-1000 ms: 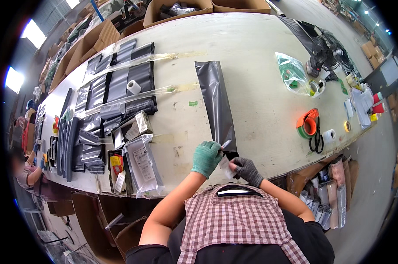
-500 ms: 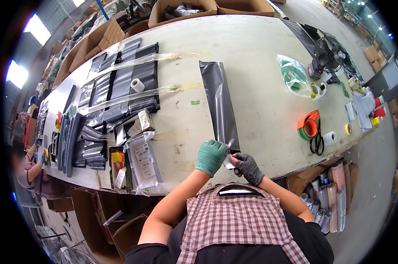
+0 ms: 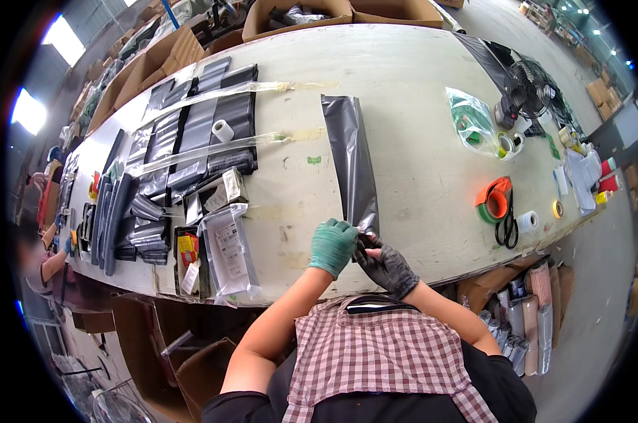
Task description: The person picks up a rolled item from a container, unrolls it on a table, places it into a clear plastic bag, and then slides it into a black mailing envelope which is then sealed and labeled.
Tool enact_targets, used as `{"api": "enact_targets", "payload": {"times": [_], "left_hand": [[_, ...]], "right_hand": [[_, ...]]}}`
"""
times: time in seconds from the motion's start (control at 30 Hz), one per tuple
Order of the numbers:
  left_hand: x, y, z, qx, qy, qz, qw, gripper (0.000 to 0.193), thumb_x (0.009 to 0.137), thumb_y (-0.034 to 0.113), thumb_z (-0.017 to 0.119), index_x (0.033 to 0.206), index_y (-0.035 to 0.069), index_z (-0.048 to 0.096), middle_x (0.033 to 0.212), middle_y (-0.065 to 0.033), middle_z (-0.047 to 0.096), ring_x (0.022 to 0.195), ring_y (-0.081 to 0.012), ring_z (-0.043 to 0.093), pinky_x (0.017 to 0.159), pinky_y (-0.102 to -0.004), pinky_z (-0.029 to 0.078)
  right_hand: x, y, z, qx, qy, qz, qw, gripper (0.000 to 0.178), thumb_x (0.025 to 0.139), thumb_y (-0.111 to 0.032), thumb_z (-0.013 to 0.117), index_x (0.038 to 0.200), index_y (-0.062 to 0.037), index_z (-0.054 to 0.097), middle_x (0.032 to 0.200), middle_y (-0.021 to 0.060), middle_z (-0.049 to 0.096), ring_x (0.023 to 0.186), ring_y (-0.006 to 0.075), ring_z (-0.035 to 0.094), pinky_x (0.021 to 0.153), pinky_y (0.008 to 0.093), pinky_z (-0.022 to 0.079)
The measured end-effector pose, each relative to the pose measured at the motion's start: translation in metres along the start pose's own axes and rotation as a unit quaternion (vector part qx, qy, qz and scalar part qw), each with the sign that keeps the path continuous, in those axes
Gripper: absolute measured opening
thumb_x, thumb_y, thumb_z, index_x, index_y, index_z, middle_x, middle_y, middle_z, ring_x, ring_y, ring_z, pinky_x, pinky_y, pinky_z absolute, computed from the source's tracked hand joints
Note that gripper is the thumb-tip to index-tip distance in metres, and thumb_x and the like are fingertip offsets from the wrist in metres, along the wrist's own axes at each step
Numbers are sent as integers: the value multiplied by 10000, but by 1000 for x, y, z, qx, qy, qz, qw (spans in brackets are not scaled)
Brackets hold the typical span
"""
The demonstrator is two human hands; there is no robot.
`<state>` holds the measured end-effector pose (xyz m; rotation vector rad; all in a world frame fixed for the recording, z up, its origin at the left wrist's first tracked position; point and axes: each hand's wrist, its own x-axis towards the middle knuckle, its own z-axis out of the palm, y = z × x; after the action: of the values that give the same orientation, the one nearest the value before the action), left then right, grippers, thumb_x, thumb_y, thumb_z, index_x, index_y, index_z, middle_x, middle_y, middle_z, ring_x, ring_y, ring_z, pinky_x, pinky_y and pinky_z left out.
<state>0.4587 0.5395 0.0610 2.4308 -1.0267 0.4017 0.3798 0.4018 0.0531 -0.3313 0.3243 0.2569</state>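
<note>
A long, dark grey plastic bag point(image 3: 353, 158) lies lengthwise on the table in front of me, its near end at my hands. My left hand point(image 3: 334, 248), in a green glove, is closed on the left side of that near end. My right hand point(image 3: 389, 268), in a dark grey glove with bare fingertips showing, pinches the bag's near end from the right. The two hands almost touch. A small pale bit shows between the fingers, too covered to make out.
Left stand stacked dark plastic bags point(image 3: 234, 109) under clear straps, a white roll point(image 3: 222, 130) and an open box point(image 3: 227, 250). Right lie black scissors point(image 3: 506, 229), an orange tape roll point(image 3: 497, 201), a clear bag point(image 3: 470, 120) and a fan point(image 3: 529, 88). A co-worker point(image 3: 47, 264) works far left.
My right hand has moved up and left onto the bag's near end. The small white piece seen between my hands is now mostly covered. My left hand has shifted slightly left.
</note>
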Motion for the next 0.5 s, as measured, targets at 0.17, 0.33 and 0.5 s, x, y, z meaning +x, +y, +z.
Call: {"api": "enact_targets", "payload": {"times": [0.17,0.33,0.5], "left_hand": [[-2,5,4,6,-26,-35,999,81,749,172,676,797,131,625,794,-50,624,758,-277,578,665,-409,467],[-9,32,-13,-62,16,45,997,203,754,106,631,952,94,590,997,-89,598,937,-306,573,771,-423,489],[-3,37,48,5,-380,-221,898,173,848,68,528,1006,49,596,939,-165,642,826,-320,648,723,-426,537]], "right_hand": [[41,6,-67,-279,-55,-102,953,246,864,-61,562,1104,-8,551,1051,79,611,969,176,585,883,273,472],[-22,-39,-72,-375,113,-60,918,436,836,-139,632,1207,23,470,1173,160,550,968,197,602,839,344,503],[20,-64,-59,-851,147,-34,503,332,832,-331,657,997,-43,644,850,164,672,802,228,653,720,359,512]]}}
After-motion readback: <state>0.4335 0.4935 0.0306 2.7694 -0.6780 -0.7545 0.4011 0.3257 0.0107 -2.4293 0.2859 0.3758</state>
